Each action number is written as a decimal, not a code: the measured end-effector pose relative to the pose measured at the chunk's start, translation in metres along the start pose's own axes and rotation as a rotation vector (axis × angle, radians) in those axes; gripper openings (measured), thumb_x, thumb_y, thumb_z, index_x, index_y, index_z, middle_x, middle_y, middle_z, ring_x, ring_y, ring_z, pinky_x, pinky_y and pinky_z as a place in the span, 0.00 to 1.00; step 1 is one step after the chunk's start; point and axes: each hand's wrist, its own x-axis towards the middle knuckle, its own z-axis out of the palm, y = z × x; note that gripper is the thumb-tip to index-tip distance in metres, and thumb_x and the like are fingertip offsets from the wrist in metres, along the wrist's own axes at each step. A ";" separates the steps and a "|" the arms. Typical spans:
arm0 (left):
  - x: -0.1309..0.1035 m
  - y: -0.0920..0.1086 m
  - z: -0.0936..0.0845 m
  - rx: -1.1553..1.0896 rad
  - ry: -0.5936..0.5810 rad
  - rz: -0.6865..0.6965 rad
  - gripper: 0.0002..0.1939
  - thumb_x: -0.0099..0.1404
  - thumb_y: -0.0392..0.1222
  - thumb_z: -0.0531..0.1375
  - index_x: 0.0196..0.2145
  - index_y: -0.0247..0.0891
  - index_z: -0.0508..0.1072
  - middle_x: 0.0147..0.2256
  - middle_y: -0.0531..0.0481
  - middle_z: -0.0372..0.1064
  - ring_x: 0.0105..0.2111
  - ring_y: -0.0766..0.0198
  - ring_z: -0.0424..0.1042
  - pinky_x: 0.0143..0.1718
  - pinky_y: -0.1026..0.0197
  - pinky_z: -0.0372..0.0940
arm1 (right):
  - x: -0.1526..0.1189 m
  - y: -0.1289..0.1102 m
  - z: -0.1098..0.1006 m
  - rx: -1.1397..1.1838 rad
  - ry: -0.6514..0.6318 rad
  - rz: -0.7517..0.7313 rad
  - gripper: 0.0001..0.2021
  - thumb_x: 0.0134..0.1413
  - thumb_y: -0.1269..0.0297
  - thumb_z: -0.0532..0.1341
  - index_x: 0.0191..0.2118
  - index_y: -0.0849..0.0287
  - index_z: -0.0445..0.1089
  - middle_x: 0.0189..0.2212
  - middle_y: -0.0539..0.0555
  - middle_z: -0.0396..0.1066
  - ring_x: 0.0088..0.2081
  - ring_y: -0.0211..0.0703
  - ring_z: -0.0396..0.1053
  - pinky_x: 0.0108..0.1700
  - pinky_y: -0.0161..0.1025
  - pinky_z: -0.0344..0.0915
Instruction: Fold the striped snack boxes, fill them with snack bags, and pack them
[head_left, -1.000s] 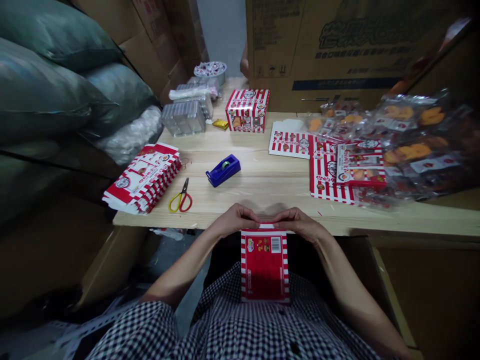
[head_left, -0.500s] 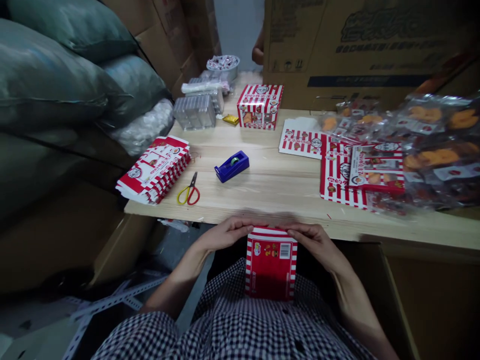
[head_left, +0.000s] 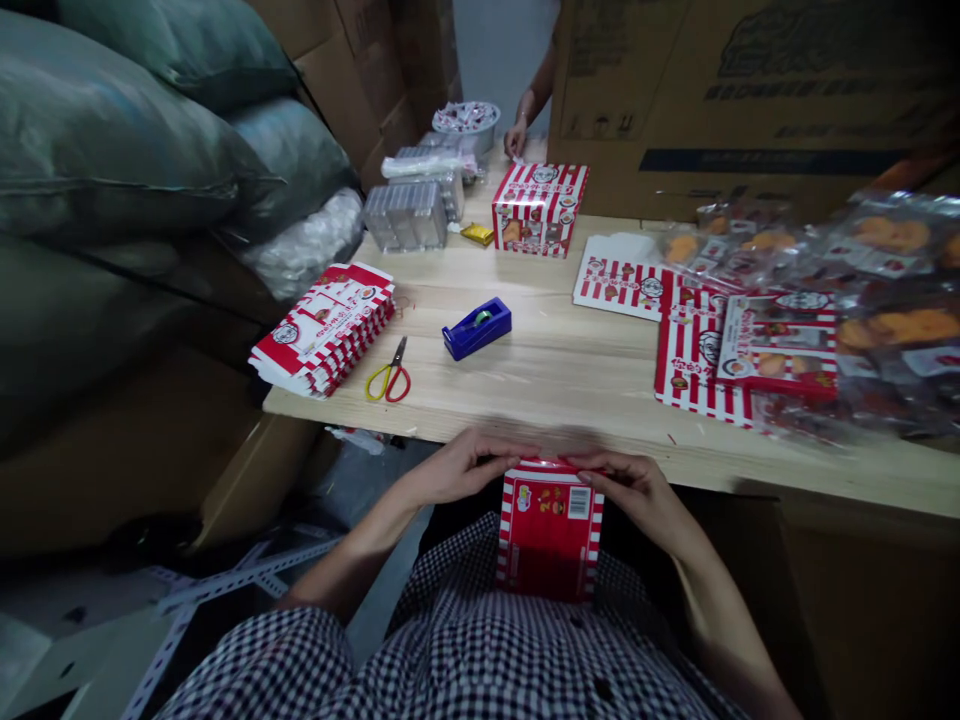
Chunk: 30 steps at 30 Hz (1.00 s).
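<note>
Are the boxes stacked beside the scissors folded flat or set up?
Folded flat: the boxes lie as thin layers, one on another, beside the scissors.

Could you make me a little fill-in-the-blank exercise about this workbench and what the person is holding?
1. The left hand and right hand hold a red-and-white striped cardboard carton; its black-and-white printed barcode is nearer the ____ hand.
2. The metal-bladed scissors have two handle colours: red and ____.
3. The wedge-shaped plastic tape dispenser is ____ in colour.

Missing words: right; yellow; blue.
</note>
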 end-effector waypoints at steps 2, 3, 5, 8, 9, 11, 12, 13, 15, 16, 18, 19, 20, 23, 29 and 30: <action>-0.005 0.002 0.001 0.003 0.006 0.019 0.19 0.71 0.40 0.57 0.58 0.49 0.72 0.56 0.47 0.72 0.56 0.57 0.72 0.59 0.49 0.65 | 0.000 0.000 0.001 -0.009 0.003 -0.017 0.11 0.59 0.55 0.66 0.43 0.51 0.80 0.47 0.55 0.79 0.49 0.49 0.76 0.54 0.47 0.71; -0.006 0.002 0.003 -0.004 0.012 0.014 0.19 0.70 0.40 0.58 0.58 0.49 0.72 0.56 0.47 0.72 0.57 0.56 0.72 0.59 0.48 0.65 | 0.000 -0.001 0.001 -0.018 0.005 -0.024 0.11 0.59 0.55 0.65 0.44 0.51 0.80 0.47 0.55 0.79 0.49 0.48 0.76 0.53 0.47 0.71; -0.007 -0.003 0.008 -0.031 0.055 -0.013 0.17 0.69 0.41 0.60 0.55 0.49 0.75 0.55 0.47 0.73 0.56 0.55 0.72 0.59 0.47 0.65 | 0.004 -0.004 0.003 -0.043 0.001 -0.044 0.11 0.60 0.55 0.65 0.44 0.51 0.80 0.47 0.55 0.79 0.49 0.48 0.76 0.53 0.48 0.71; -0.004 -0.016 0.019 -0.120 0.115 -0.068 0.15 0.68 0.44 0.61 0.51 0.46 0.78 0.53 0.46 0.75 0.54 0.55 0.74 0.58 0.47 0.65 | 0.013 -0.007 0.008 -0.074 -0.066 -0.095 0.12 0.59 0.55 0.65 0.47 0.49 0.79 0.50 0.55 0.77 0.51 0.49 0.74 0.56 0.52 0.69; -0.002 -0.021 0.020 -0.159 0.109 -0.081 0.15 0.68 0.45 0.61 0.50 0.45 0.78 0.52 0.45 0.76 0.53 0.55 0.74 0.57 0.48 0.66 | 0.017 -0.007 0.010 -0.077 -0.091 -0.103 0.12 0.59 0.55 0.65 0.48 0.48 0.78 0.50 0.55 0.77 0.52 0.50 0.74 0.57 0.53 0.69; 0.003 -0.031 0.012 -0.207 0.087 -0.101 0.15 0.68 0.46 0.60 0.50 0.42 0.78 0.50 0.44 0.77 0.51 0.55 0.76 0.54 0.51 0.68 | 0.023 -0.003 0.012 -0.075 -0.100 -0.098 0.14 0.59 0.53 0.65 0.48 0.49 0.78 0.49 0.56 0.78 0.53 0.52 0.74 0.58 0.55 0.68; 0.007 -0.036 0.002 -0.202 0.115 -0.102 0.16 0.68 0.47 0.60 0.51 0.41 0.78 0.50 0.43 0.77 0.50 0.55 0.76 0.53 0.52 0.68 | 0.025 0.000 0.012 -0.073 -0.084 -0.089 0.15 0.59 0.52 0.65 0.48 0.50 0.79 0.48 0.57 0.79 0.52 0.53 0.74 0.58 0.56 0.68; 0.012 -0.040 -0.012 -0.164 0.199 -0.095 0.17 0.68 0.47 0.60 0.51 0.40 0.77 0.50 0.43 0.77 0.49 0.56 0.76 0.53 0.52 0.68 | 0.027 0.003 0.011 -0.067 -0.057 -0.082 0.15 0.59 0.51 0.65 0.47 0.51 0.79 0.47 0.58 0.79 0.52 0.53 0.75 0.58 0.56 0.68; 0.023 -0.047 -0.051 0.009 0.509 -0.083 0.18 0.67 0.46 0.61 0.53 0.39 0.74 0.52 0.42 0.74 0.52 0.55 0.73 0.54 0.52 0.66 | 0.030 0.008 0.008 -0.046 -0.002 -0.072 0.15 0.57 0.51 0.66 0.45 0.52 0.80 0.46 0.58 0.80 0.51 0.54 0.76 0.58 0.55 0.68; 0.029 -0.049 -0.074 0.127 0.700 -0.087 0.18 0.66 0.46 0.62 0.52 0.39 0.74 0.54 0.42 0.72 0.54 0.55 0.70 0.55 0.52 0.64 | 0.030 0.009 0.005 -0.030 0.024 -0.069 0.15 0.56 0.51 0.67 0.44 0.52 0.81 0.46 0.58 0.80 0.50 0.54 0.76 0.57 0.54 0.68; 0.045 -0.055 -0.118 0.315 0.859 -0.200 0.15 0.62 0.44 0.63 0.47 0.39 0.75 0.55 0.43 0.70 0.59 0.53 0.64 0.56 0.53 0.62 | 0.030 0.004 -0.001 0.002 0.087 -0.075 0.13 0.55 0.52 0.68 0.44 0.51 0.81 0.46 0.56 0.80 0.50 0.53 0.76 0.55 0.50 0.70; 0.053 -0.058 -0.137 0.323 0.844 -0.241 0.13 0.61 0.43 0.64 0.43 0.38 0.76 0.51 0.43 0.72 0.57 0.53 0.65 0.54 0.54 0.63 | 0.029 -0.001 -0.005 0.010 0.124 -0.089 0.13 0.55 0.53 0.68 0.43 0.51 0.81 0.46 0.56 0.79 0.50 0.52 0.76 0.54 0.49 0.71; 0.061 -0.062 -0.152 0.316 0.809 -0.278 0.10 0.59 0.43 0.64 0.38 0.37 0.77 0.46 0.44 0.74 0.53 0.53 0.67 0.51 0.56 0.64 | 0.028 -0.008 -0.008 0.008 0.165 -0.112 0.12 0.55 0.54 0.68 0.43 0.50 0.81 0.47 0.55 0.79 0.50 0.51 0.76 0.54 0.47 0.71; 0.079 -0.075 -0.179 0.221 0.649 -0.366 0.09 0.55 0.45 0.67 0.27 0.35 0.76 0.28 0.49 0.73 0.35 0.58 0.71 0.38 0.60 0.66 | 0.024 -0.029 -0.016 -0.045 0.282 -0.208 0.10 0.55 0.56 0.68 0.42 0.50 0.81 0.48 0.55 0.78 0.51 0.50 0.75 0.53 0.44 0.72; 0.083 -0.089 -0.187 -0.004 0.493 -0.401 0.16 0.46 0.49 0.71 0.26 0.33 0.75 0.33 0.46 0.77 0.27 0.66 0.69 0.30 0.64 0.64 | 0.017 -0.043 -0.022 -0.179 0.503 -0.368 0.08 0.56 0.60 0.67 0.41 0.50 0.81 0.47 0.55 0.78 0.50 0.49 0.75 0.52 0.43 0.72; 0.081 -0.090 -0.186 -0.043 0.499 -0.387 0.17 0.46 0.50 0.71 0.27 0.33 0.75 0.37 0.44 0.77 0.30 0.65 0.70 0.32 0.63 0.66 | 0.017 -0.043 -0.021 -0.197 0.536 -0.397 0.08 0.56 0.60 0.67 0.42 0.50 0.81 0.47 0.55 0.78 0.50 0.48 0.75 0.53 0.44 0.72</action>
